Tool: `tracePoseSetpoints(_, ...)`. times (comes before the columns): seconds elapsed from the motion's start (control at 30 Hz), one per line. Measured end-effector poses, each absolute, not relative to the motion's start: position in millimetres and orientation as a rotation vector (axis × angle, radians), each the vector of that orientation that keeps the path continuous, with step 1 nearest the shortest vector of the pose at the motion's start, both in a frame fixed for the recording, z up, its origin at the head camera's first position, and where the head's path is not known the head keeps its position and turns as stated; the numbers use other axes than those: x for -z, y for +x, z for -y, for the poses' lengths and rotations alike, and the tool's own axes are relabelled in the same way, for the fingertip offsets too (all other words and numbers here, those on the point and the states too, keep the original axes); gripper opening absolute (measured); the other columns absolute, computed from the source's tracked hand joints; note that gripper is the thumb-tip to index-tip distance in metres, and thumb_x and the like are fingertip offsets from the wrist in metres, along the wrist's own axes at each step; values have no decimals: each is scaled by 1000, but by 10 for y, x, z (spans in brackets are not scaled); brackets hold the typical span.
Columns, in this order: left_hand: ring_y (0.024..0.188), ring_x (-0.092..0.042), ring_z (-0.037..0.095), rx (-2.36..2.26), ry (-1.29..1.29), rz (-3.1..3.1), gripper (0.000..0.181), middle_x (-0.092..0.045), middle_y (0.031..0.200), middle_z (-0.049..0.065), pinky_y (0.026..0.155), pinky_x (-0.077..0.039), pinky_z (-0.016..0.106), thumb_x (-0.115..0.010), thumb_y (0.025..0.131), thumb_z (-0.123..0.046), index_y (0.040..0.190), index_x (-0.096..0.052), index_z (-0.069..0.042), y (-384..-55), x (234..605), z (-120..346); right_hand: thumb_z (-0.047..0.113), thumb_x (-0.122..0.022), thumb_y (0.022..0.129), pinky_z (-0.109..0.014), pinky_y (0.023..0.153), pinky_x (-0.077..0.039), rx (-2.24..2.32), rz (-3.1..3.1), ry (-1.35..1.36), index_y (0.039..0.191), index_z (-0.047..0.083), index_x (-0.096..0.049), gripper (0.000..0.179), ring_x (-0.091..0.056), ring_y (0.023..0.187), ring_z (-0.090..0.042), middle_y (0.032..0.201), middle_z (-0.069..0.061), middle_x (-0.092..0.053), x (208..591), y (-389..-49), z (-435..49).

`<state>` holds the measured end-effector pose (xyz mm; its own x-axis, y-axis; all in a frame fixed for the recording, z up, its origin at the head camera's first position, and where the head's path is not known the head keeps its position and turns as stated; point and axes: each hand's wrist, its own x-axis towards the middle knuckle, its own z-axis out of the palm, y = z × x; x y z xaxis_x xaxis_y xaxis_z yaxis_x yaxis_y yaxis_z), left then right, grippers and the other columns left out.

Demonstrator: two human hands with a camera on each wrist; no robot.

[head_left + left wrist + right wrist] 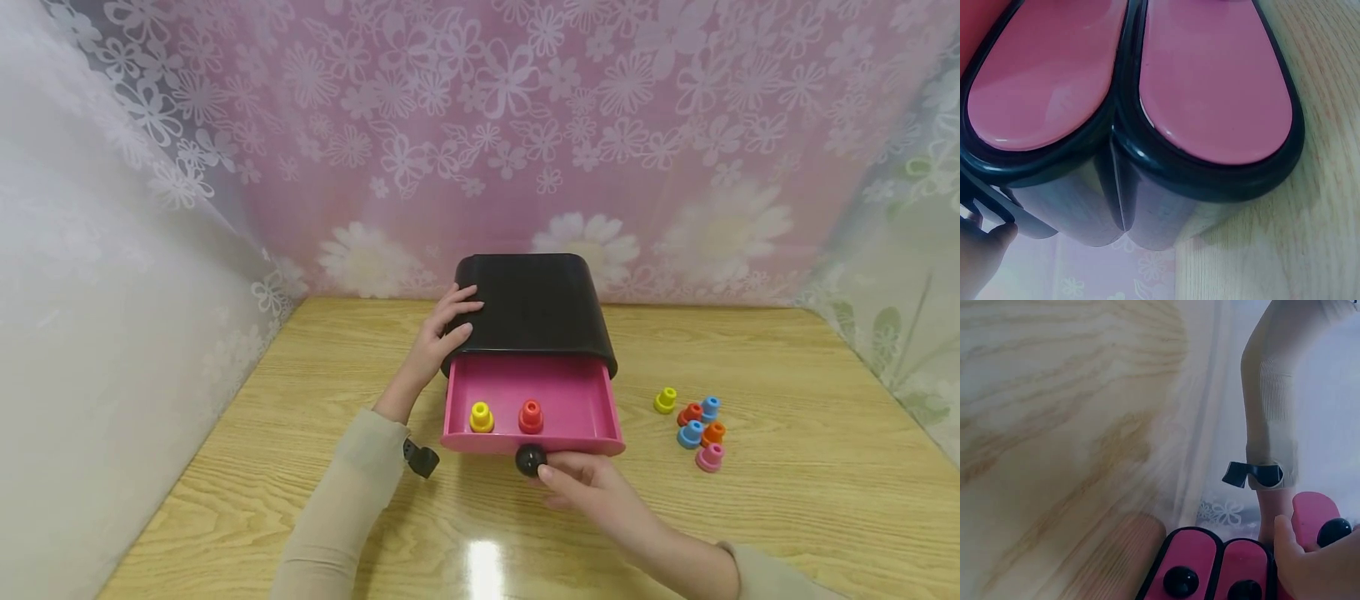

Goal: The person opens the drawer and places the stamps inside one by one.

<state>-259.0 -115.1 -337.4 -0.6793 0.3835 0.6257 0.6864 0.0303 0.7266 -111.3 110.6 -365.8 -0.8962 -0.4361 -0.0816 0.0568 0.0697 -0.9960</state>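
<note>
The black knob [530, 459] of the pink drawer [566, 392] is pinched at its right side between the thumb and fingers of the right hand [596, 492], whose forearm is slanted in from the lower right. The drawer is drawn out from the black cabinet [528, 300]; a yellow peg [482, 418] and a red peg [531, 417] are stood upright inside, near its front wall. The cabinet's left upper edge is touched by the left hand [433, 335], its fingers spread and laid over the top. Six further pegs [691, 434] are grouped on the table [787, 508], right of the drawer. Two closed drawer fronts [1216, 81], hidden from the head camera, are shown at left wrist; their round knobs [1180, 582] are clearly shown only at right wrist.
</note>
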Motion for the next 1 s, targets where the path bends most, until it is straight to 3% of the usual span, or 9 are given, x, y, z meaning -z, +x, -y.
tracePoseSetpoints(0.57,129,-6,42,1695,-1096,2052,33,-30,132,32,102,-6,53,-41,82,7,113,-47,18,-2575,3363,1150,21,-55,88,-36,78,-48,2036,-1942,-136,108,-14,-55,40,-55,98,-18,106,-14,-60,3596,-1097,-974)
tracePoseSetpoints(1.0,129,-6,41,1704,-1087,2064,33,-30,132,31,102,-7,52,-42,82,8,113,-47,17,-2567,3362,1147,18,-55,87,-36,76,-49,2103,-1949,-52,103,-14,-57,36,-57,95,-23,106,-15,-59,3550,-1127,-912)
